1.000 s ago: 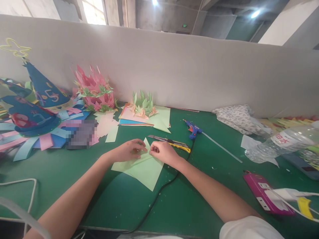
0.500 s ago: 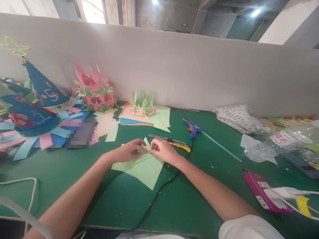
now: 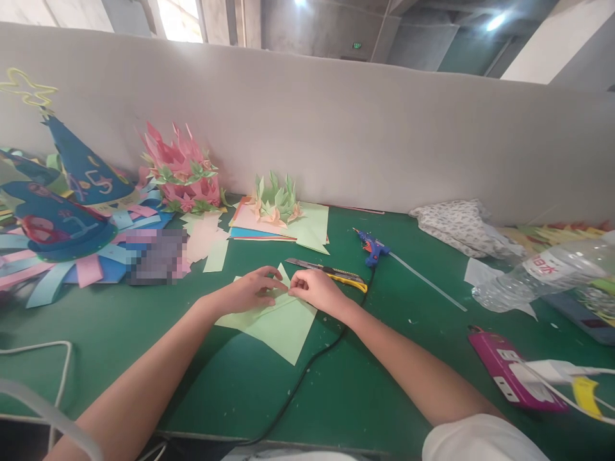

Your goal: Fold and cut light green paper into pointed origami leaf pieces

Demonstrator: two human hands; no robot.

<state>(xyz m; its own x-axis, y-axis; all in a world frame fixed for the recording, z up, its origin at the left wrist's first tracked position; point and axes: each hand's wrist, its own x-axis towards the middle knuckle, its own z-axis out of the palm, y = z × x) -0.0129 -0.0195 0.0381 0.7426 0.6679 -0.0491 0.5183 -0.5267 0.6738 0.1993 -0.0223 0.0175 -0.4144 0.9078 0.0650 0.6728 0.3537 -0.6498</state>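
Green felt covers the desk (image 3: pixel 192 358) before a grey partition. We have both hands on a pale green paper sheet (image 3: pixel 278 323) lying flat at the middle, its long fold running left to right. Our left hand (image 3: pixel 250 291) and right hand (image 3: pixel 314 291) meet at its far point, fingers pinched together on the fold. A yellow utility knife (image 3: pixel 331 274) lies just beyond.

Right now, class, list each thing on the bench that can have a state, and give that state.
green paper: flat on the table, partly folded, pinched at its upper corner.
left hand: fingers pressed on the paper.
right hand: fingers pinching the fold.
utility knife: lying down, blade out.
glue gun: lying on its side, stick in, cord attached.
water bottle: on its side.
power strip: plug inserted.
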